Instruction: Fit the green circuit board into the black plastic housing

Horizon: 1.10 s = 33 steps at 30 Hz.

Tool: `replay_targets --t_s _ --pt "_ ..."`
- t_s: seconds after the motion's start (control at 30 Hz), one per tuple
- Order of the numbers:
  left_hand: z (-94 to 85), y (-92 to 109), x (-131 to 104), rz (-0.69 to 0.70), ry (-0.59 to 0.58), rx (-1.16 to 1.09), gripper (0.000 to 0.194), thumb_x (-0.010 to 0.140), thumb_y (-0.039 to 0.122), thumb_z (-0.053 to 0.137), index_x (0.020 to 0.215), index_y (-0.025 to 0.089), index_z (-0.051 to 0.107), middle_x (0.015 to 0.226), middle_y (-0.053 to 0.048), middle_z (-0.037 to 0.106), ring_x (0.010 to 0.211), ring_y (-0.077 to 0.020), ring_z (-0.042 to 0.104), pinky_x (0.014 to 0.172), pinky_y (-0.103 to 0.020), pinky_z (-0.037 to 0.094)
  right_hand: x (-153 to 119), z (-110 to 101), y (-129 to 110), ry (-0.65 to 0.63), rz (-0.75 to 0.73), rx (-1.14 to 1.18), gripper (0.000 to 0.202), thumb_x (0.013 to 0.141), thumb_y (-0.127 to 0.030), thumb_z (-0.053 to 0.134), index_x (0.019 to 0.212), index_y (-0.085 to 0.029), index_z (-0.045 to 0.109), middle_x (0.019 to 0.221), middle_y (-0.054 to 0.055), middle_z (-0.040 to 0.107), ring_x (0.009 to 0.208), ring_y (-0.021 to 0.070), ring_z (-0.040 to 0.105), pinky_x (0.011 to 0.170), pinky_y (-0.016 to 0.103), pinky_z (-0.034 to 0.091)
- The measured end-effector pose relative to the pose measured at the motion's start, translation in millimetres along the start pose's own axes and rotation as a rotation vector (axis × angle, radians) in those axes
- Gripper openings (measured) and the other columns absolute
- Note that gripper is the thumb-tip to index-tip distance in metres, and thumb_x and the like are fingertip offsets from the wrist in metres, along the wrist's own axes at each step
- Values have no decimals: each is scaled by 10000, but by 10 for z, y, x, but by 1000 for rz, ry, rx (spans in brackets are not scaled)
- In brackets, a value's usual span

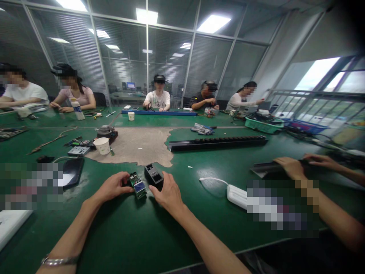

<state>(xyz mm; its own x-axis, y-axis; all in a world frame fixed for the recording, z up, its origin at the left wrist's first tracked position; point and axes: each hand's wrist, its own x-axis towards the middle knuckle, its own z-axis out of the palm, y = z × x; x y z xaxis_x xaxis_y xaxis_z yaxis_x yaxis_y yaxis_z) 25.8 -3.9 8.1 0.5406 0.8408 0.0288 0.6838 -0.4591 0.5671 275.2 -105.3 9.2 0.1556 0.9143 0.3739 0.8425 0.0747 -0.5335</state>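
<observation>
Between my hands, just over the green table (pixel 119 232), are two small parts. My left hand (pixel 115 185) grips a circuit board (pixel 138 186) by its left edge, fingers curled; a small bluish screen sits on the board's face. My right hand (pixel 169 194) has its thumb and fingers around a black plastic housing (pixel 154 176) with rectangular cutouts in its face. Board and housing are close side by side, with a narrow gap between them. A metal bracelet (pixel 60 261) is on my left wrist.
A paper cup (pixel 102 146) and loose electronic parts (pixel 79 150) lie ahead left, beside a bare brown patch (pixel 142 142). A long black strip (pixel 218 143) lies ahead right. A white power bank (pixel 237 196) with a cable is right. Another person's hands (pixel 289 166) work at far right.
</observation>
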Motion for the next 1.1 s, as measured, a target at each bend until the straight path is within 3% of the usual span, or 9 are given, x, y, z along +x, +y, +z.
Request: replay_targets --t_s 0.1,0.3,0.47,0.67,0.9,1.1 --pt "8 -20 7 13 -2 -2 429 703 548 673 929 199 565 829 -3 574 697 -164 504 594 -255 330 10 -8 9 -1 16 3 656 782 -484 644 1297 -125 455 1139 157 566 1048 282 574 889 379 467" --pt "6 -9 2 12 3 6 423 707 553 676 911 203 555 831 1 568 707 -161 502 605 -250 328 52 -10 13 1 18 25 338 800 -418 633 1036 -178 604 966 91 617 881 233 607 775 332 480" --pt "-1 21 -10 -3 1 1 406 709 544 673 891 202 552 806 14 559 706 -153 503 606 -246 324 70 -133 -92 45 -12 179 235 822 -388 618 930 -180 631 860 49 638 834 195 600 759 295 459" --pt "-6 22 -7 2 7 -1 408 696 560 680 847 201 560 789 13 565 697 -157 514 600 -247 335 56 -240 -406 42 -86 224 241 820 -422 626 868 -186 625 830 38 641 809 190 596 724 283 453" --pt "-29 -8 -33 19 24 -46 403 701 514 682 929 197 581 803 4 586 714 -168 529 623 -250 368 4 -83 -578 3 -56 160 310 785 -459 653 911 -179 610 883 72 640 830 210 606 739 305 469" --pt "-61 30 -38 29 23 -44 320 722 469 655 872 194 593 788 3 585 715 -170 534 627 -249 372 -12 -28 -682 -25 -54 92 370 786 -498 639 955 -173 584 927 96 632 851 225 614 771 338 481"
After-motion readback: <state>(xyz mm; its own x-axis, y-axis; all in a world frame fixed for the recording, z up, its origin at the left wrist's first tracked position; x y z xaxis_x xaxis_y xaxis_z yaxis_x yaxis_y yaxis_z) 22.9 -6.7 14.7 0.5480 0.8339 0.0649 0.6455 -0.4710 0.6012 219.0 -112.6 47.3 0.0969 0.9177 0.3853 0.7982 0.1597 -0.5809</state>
